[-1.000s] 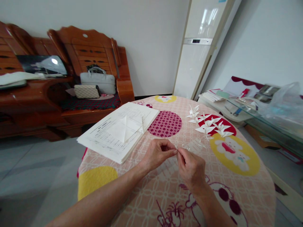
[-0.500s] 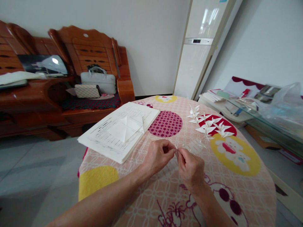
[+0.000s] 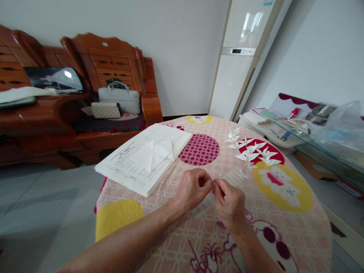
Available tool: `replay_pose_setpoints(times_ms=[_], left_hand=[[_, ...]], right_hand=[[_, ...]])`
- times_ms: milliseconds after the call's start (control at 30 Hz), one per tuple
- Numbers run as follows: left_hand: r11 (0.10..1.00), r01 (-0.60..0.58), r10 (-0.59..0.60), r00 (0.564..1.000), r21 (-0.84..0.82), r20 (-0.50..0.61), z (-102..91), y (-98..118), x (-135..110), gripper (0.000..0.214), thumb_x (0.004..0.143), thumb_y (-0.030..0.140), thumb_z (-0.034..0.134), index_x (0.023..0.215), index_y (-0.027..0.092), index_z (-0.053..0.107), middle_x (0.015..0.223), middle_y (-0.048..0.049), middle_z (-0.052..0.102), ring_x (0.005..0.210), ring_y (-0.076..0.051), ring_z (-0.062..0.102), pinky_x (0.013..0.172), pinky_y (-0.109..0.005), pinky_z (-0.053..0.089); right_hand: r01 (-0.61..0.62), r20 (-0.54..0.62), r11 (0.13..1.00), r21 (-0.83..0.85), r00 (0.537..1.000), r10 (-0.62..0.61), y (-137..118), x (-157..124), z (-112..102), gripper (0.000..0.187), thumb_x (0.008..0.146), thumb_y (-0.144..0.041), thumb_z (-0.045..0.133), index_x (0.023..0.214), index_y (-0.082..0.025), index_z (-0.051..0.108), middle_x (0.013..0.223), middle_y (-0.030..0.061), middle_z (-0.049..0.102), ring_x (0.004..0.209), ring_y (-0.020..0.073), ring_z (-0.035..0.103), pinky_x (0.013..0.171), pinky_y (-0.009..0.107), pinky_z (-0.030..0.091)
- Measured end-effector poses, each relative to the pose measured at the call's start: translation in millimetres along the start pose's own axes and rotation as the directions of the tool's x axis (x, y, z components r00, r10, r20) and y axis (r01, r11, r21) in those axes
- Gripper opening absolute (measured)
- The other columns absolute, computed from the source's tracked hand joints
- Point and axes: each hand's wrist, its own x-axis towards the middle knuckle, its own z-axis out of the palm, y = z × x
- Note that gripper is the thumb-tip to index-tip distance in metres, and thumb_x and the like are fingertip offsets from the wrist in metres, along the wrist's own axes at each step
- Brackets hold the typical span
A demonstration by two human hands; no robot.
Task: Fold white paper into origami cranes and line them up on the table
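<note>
My left hand [image 3: 192, 189] and my right hand [image 3: 229, 203] meet fingertip to fingertip over the round table [image 3: 295, 235]. Both are closed in a pinch on a tiny piece of white folded paper [image 3: 212, 182] that is mostly hidden between the fingers. Just beyond my hands lies a small white paper piece [image 3: 234, 175]. Farther right stand several folded white paper cranes [image 3: 251, 151]. To the left sits a stack of printed sheets [image 3: 142, 161] with a folded white sheet [image 3: 150, 155] on top.
The table wears a pink patterned cloth with coloured circles. A wooden bench [image 3: 85, 94] with bags [image 3: 119, 98] stands at the left, a tall white air conditioner [image 3: 241, 57] at the back, and a cluttered glass table [image 3: 313, 132] with a plastic bag at the right.
My hands have drawn slightly closer together and toward me, still pinching the small paper. The view has shifted a little.
</note>
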Motion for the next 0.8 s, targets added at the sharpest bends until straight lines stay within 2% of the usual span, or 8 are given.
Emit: replay_pose_setpoints(times_ms=[100,167,233,333,433,533,667,800], left_hand=[[0.991,0.053,-0.055,0.998,-0.12,-0.011,-11.4,1.7,5.1,0.016,0.08,0.028,0.061,0.083,0.015,0.069,0.068,-0.0013,0.064,0.058,-0.01,0.054,0.053,-0.02,0.039],[0.971,0.111,-0.124,0.991,-0.211,-0.051,-18.1,0.9,9.2,0.02,0.082,0.033,0.06,0.082,0.014,0.067,0.067,-0.0013,0.062,0.057,-0.011,0.054,0.052,-0.02,0.041],[0.935,0.186,-0.205,0.978,-0.3,-0.031,-20.6,-1.6,12.4,0.022,0.08,0.035,0.062,0.079,0.013,0.065,0.065,-0.0008,0.061,0.056,-0.011,0.055,0.051,-0.02,0.042],[0.824,0.343,-0.311,0.939,-0.452,0.145,-16.4,-6.4,13.5,0.025,0.078,0.037,0.064,0.08,0.012,0.061,0.066,-0.0021,0.062,0.057,-0.012,0.058,0.053,-0.021,0.047],[0.672,0.493,-0.359,0.87,-0.553,0.339,-9.7,-10.0,11.3,0.028,0.075,0.036,0.067,0.087,0.013,0.058,0.065,-0.0026,0.064,0.054,-0.012,0.059,0.051,-0.021,0.047],[0.575,0.557,-0.361,0.83,-0.599,0.425,-6.8,-11.9,9.2,0.033,0.067,0.029,0.073,0.091,0.015,0.055,0.064,-0.0002,0.064,0.052,-0.011,0.058,0.05,-0.021,0.048],[0.547,0.517,-0.383,0.854,-0.658,0.353,-7.2,-13.9,9.9,0.036,0.064,0.024,0.075,0.091,0.016,0.053,0.059,0.0033,0.061,0.049,-0.009,0.055,0.049,-0.02,0.046],[0.569,0.454,-0.406,0.88,-0.685,0.246,-5.8,-15.9,11.6,0.035,0.064,0.026,0.076,0.088,0.015,0.053,0.058,0.0048,0.059,0.047,-0.009,0.055,0.05,-0.022,0.047]], right_hand=[[-0.074,-0.006,0.986,0.151,0.997,0.076,2.2,1.5,-4.5,0.024,0.091,-0.024,0.049,0.079,-0.014,0.068,0.057,0.0014,0.062,0.048,0.0109,0.054,0.05,0.021,0.038],[-0.131,-0.011,0.957,0.259,0.99,0.138,4.7,2.2,-7.2,0.021,0.09,-0.026,0.051,0.084,-0.015,0.068,0.06,0.0008,0.062,0.049,0.011,0.055,0.051,0.02,0.041],[-0.175,-0.014,0.925,0.339,0.982,0.191,7.0,2.4,-8.7,0.019,0.089,-0.027,0.053,0.087,-0.015,0.069,0.058,-0.0009,0.06,0.048,0.0109,0.054,0.05,0.02,0.043],[-0.216,-0.021,0.891,0.4,0.969,0.244,8.3,2.5,-8.8,0.018,0.088,-0.027,0.055,0.09,-0.016,0.07,0.052,-0.0036,0.055,0.046,0.0107,0.051,0.049,0.02,0.043],[-0.244,-0.026,0.872,0.424,0.959,0.281,7.4,2.9,-7.7,0.019,0.087,-0.027,0.056,0.09,-0.015,0.071,0.051,-0.0045,0.053,0.045,0.0102,0.05,0.047,0.02,0.043],[-0.269,-0.013,0.855,0.444,0.952,0.306,7.0,4.1,-6.8,0.019,0.087,-0.029,0.057,0.088,-0.015,0.071,0.05,-0.0048,0.051,0.043,0.0097,0.048,0.045,0.02,0.042],[-0.333,0.009,0.801,0.497,0.925,0.379,9.4,6.4,-8.1,0.023,0.086,-0.034,0.059,0.093,-0.014,0.07,0.05,-0.0042,0.054,0.042,0.0095,0.047,0.043,0.02,0.04],[-0.461,0.087,0.663,0.59,0.853,0.515,11.1,8.8,-10.3,0.028,0.085,-0.042,0.061,0.086,-0.014,0.069,0.049,-0.0043,0.053,0.039,0.0084,0.043,0.037,0.019,0.034]])
